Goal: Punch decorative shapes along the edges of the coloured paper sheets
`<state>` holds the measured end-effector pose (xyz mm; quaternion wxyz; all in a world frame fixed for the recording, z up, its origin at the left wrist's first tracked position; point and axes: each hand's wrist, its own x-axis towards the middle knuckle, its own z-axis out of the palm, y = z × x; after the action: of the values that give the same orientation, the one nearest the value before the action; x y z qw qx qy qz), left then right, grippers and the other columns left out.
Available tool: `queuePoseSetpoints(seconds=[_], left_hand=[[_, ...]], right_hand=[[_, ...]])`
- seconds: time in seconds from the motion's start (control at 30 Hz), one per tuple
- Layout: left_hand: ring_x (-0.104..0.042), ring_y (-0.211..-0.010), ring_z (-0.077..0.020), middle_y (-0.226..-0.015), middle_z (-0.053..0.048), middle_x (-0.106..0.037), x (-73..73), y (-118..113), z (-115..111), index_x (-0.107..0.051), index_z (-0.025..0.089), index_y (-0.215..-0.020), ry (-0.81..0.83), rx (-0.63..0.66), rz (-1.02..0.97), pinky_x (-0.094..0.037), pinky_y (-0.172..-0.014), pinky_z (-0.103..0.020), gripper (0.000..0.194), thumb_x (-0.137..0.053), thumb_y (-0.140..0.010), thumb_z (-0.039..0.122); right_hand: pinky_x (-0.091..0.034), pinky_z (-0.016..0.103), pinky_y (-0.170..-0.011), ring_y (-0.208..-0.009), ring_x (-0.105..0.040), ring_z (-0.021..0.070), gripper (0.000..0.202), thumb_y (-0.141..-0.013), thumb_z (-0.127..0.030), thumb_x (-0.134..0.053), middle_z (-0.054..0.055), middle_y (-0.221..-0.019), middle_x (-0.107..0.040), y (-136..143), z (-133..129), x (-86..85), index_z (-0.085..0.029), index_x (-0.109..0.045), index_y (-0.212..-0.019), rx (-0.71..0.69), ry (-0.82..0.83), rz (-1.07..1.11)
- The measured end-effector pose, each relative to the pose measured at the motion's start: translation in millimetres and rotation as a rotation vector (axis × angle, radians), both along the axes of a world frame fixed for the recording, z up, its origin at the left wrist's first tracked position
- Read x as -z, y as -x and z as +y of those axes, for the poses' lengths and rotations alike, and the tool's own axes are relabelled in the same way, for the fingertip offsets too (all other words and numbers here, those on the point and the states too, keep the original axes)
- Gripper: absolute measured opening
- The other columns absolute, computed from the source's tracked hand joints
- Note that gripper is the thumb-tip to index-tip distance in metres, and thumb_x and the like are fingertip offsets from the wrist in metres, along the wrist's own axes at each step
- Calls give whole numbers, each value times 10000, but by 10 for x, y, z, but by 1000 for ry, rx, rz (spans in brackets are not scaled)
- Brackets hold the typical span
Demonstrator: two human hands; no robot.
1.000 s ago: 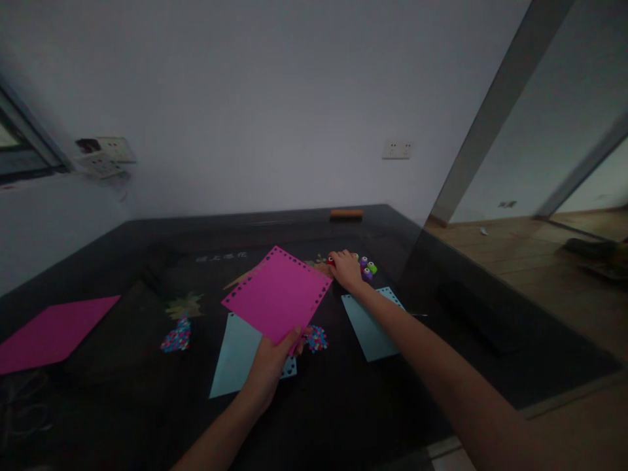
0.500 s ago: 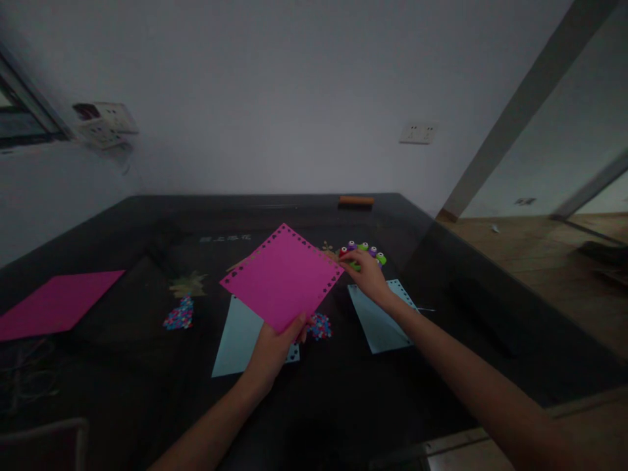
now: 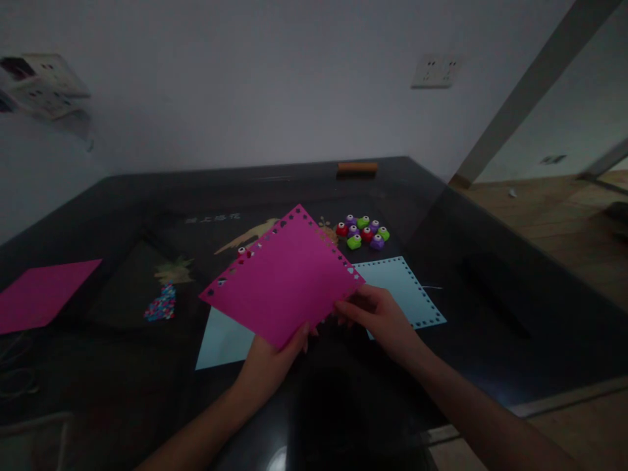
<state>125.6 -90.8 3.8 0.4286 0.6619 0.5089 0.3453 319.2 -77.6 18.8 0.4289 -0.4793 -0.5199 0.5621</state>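
Observation:
A bright pink sheet of paper [image 3: 284,275], with small shapes cut along its two upper edges and part of its lower right edge, is held tilted above the table. My left hand [image 3: 275,360] grips its bottom corner, thumb in front. At the lower right edge my right hand [image 3: 377,314] is closed on the paper, its fingertips partly behind the sheet. Under it lie a light blue sheet [image 3: 223,340] on the left and another light blue sheet [image 3: 400,281], with punched edges, on the right.
Several small red, purple and green pieces with eyes [image 3: 366,230] sit beyond my right hand; one red piece [image 3: 242,252] shows behind the pink paper. Confetti [image 3: 164,302] lies left, near another pink sheet [image 3: 46,294]. A brown roll [image 3: 357,168] lies at the table's back.
My right hand has come back from the eyed pieces to the pink paper's lower right edge and closed on it. The view has tipped downward.

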Motion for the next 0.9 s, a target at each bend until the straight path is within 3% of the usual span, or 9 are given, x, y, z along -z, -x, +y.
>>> queuePoseSetpoints(seconds=[0.2, 0.37, 0.53, 0.7, 0.9], left_hand=[[-633, -847, -238, -848, -47, -704, 41, 105, 35, -688, 241, -806, -129, 35, 137, -466, -853, -370, 230, -497, -825, 368], [-605, -985, -247, -1068, -97, -671, -55, 219, 130, -685, 228, -1062, -267, 271, -23, -460, -881, -366, 343, -480, -849, 400], [-606, -986, -202, -1093, -41, -652, -116, 254, 164, -710, 315, -1004, -322, 330, -33, -469, -860, -324, 246, -553, -839, 220], [-626, -920, -208, -1034, -53, -671, -123, 261, 184, -741, 296, -923, -266, 396, -93, -486, -809, -321, 201, -572, -826, 244], [-628, -878, -219, -984, -58, -684, -124, 275, 197, -757, 290, -872, -149, 404, -91, -484, -792, -324, 178, -595, -796, 282]], right_hand=[[-434, 264, -546, -572, -557, 131, 177, -718, -339, -694, -2, -644, -630, -29, -9, 10, -182, -659, -792, -35, 56, 83], [-429, 248, -585, -632, -576, 121, 179, -767, -355, -648, 11, -747, -665, -104, 41, 10, -192, -692, -825, -112, 213, 172], [-340, 220, -492, -493, -460, 84, 338, -781, -467, -614, -14, -577, -575, -171, 53, -17, -151, -671, -674, -279, 369, 200], [-316, 213, -495, -503, -451, 78, 244, -740, -403, -682, -31, -597, -572, -197, 28, -57, -164, -664, -690, -400, 331, 156], [-339, 210, -518, -518, -465, 77, 238, -758, -385, -666, -32, -602, -576, -222, 26, -88, -155, -662, -693, -426, 308, 115]])
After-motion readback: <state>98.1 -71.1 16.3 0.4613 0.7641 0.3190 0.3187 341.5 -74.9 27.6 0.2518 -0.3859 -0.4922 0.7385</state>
